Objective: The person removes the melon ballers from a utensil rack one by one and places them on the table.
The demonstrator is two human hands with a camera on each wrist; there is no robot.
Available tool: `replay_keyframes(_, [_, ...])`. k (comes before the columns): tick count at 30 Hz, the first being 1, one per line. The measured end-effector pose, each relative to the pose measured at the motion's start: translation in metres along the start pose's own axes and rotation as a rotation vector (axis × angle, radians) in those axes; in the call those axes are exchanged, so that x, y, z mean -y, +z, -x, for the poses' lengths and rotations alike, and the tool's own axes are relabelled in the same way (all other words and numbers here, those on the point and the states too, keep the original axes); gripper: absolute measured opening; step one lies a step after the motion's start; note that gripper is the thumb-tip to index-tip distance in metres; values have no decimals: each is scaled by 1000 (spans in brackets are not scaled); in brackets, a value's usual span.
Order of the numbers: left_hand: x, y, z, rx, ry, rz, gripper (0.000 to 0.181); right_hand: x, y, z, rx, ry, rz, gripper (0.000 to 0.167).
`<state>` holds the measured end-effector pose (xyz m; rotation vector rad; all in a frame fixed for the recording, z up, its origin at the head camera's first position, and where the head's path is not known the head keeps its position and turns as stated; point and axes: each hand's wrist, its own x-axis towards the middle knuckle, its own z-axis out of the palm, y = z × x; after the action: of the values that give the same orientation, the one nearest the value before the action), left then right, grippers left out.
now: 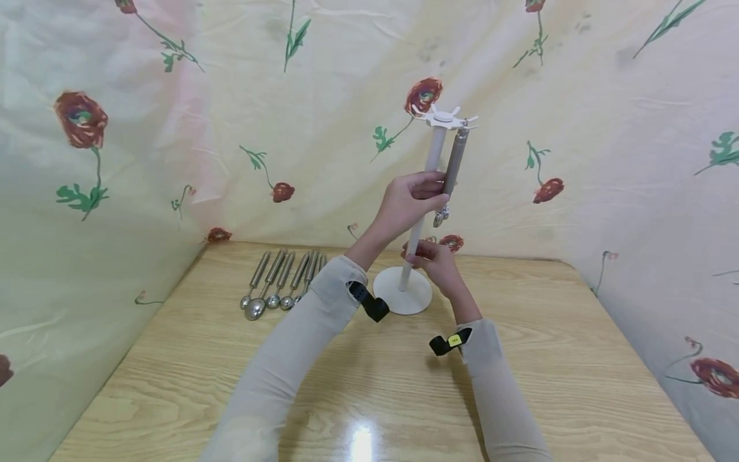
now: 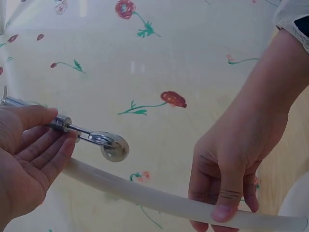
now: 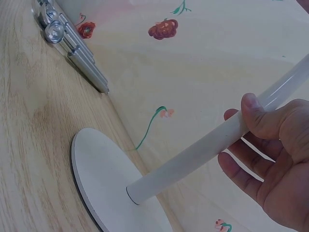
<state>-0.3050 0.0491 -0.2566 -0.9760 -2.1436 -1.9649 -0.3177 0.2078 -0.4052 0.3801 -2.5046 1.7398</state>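
My left hand (image 1: 407, 204) holds the metal handle of a pizza cutter (image 1: 455, 160) between thumb and fingers. The handle's top end meets a hook of the white stand (image 1: 434, 151), and its small round wheel (image 2: 115, 148) points downward. Several hooks (image 1: 443, 118) spread from the stand's top; whether the cutter's loop sits fully on one is too small to tell. Lower down, my right hand (image 1: 440, 264) grips the pole (image 3: 193, 151) with thumb and fingers. The stand leans slightly in the head view, its round white base (image 3: 104, 176) on the table.
Several steel utensils (image 1: 271, 277) with spoon-like or round heads lie side by side on the wooden table (image 1: 202, 372), left of the stand. Behind, a flower-patterned cloth (image 1: 323, 128) hangs along the table's far edge. My left sleeve partly covers the utensils.
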Motion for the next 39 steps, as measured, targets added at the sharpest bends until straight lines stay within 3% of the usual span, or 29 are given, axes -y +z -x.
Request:
replay_keyframes(24, [5,-3,-6,6,-26,24,39,-10,-5,-11,21,-43,-16,28])
replay_keyframes(30, [5,-4,-5,4,-5,33,35,-10,-5,-11,21,-54,-7,27])
replay_keyframes(39, [2,-5,-4,13,-19,24,37,-9,-6,-11,18,-59,17,27])
